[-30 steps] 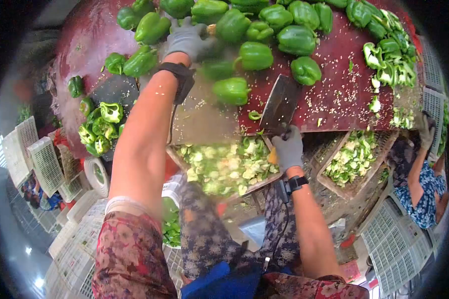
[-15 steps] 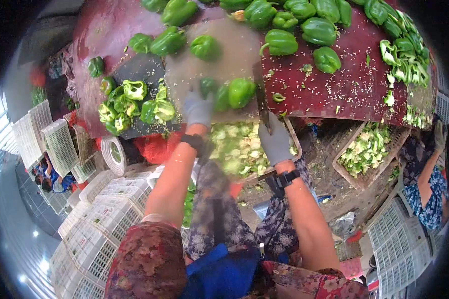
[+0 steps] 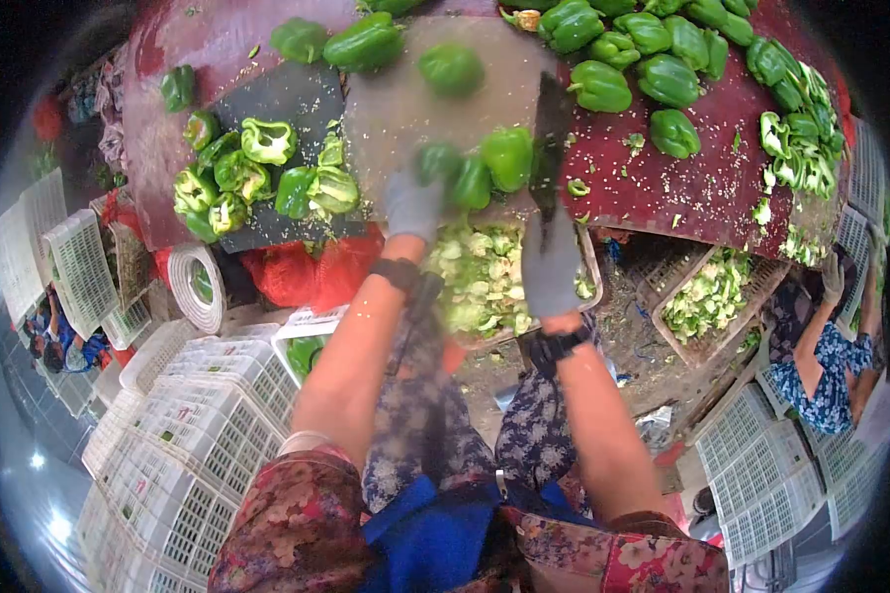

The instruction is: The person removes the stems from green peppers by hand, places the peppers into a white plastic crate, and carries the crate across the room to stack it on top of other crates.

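Saw a red table (image 3: 722,203) scattered with pale seeds, a tan board (image 3: 396,109) and a black board (image 3: 287,99) laid on top, and white crates (image 3: 237,420) stacked below to the left. Found the left hand (image 3: 412,206) blurred at the tan board's near edge, a pepper (image 3: 435,163) at its fingertips; could not tell a closed grip from a mere touch. Noted two more peppers (image 3: 507,158) on that board, just right of the first. Saw the right hand (image 3: 552,259) clamped round a cleaver (image 3: 547,148), blade pointing away, just right of those two. Compared with a second ago, found the left hand drawn back from the far peppers (image 3: 571,25) and the cleaver brought close to the tan board's right side. Against half a second ago, saw much the same cluster. Made out scraps (image 3: 480,277) in a tray (image 3: 592,259) below the table edge. Spotted reddish marks on the crates, too small to read
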Tool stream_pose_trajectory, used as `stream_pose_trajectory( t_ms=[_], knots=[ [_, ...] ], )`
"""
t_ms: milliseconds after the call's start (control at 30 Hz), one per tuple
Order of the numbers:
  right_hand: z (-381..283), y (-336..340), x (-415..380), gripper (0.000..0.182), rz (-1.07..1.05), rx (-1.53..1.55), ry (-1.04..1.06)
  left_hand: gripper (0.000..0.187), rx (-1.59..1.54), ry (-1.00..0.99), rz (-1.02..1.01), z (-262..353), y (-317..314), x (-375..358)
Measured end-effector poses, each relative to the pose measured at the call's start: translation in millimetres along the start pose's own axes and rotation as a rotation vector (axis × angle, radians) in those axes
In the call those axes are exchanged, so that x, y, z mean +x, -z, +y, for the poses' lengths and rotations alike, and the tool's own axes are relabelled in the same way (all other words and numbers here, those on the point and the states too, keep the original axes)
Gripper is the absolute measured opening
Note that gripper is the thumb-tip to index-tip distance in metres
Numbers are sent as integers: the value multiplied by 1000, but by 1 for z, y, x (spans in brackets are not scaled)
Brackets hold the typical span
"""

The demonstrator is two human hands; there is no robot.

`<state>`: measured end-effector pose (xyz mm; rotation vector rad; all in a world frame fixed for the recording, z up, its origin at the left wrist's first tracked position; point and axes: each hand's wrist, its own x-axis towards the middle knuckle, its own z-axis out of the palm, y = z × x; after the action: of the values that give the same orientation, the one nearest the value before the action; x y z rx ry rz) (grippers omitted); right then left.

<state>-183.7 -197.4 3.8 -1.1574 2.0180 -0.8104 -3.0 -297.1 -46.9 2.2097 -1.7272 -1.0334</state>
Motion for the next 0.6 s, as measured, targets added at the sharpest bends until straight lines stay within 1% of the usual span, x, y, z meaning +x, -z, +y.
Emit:
stream_pose_trajectory(
  t_ms=[67,100,133,167,233,267,333,367,433,467,500,567,600],
  knots=[
    [29,-27,3,43,-113,-220,-59,57,-37,-18,-10,-2,4,1],
    [32,-35,7,43,-162,-325,-93,57,-50,-35,-18,-6,4,4],
    [36,-37,6,42,-59,-230,34,57,-31,-20,-41,-14,3,7],
    [41,-32,2,41,-73,-182,-4,57,-21,7,-59,-19,0,7],
    [18,-11,7,38,-75,-88,-70,56,-33,30,-72,-20,3,11],
    [13,-7,2,33,-21,-123,-88,56,-51,43,-75,-18,8,8],
    [-40,8,-13,38,-28,50,-195,55,-100,47,-85,-20,12,0],
    [-55,4,-23,37,-12,86,-195,55,-130,38,-85,-24,13,-2],
    [-52,-24,-49,36,4,75,-163,54,-152,35,-64,-29,16,-3],
    [-48,-41,-55,36,1,41,-163,54,-141,44,-47,-31,16,-6],
    [-45,-57,-58,35,-6,-59,-138,53,-130,56,-29,-33,16,-10],
    [-15,-85,-53,36,-181,-226,-257,53,-98,107,-59,-27,23,-14],
    [-11,-91,-50,36,-262,-307,-319,53,-82,125,-78,-26,25,-13]
  ],
)
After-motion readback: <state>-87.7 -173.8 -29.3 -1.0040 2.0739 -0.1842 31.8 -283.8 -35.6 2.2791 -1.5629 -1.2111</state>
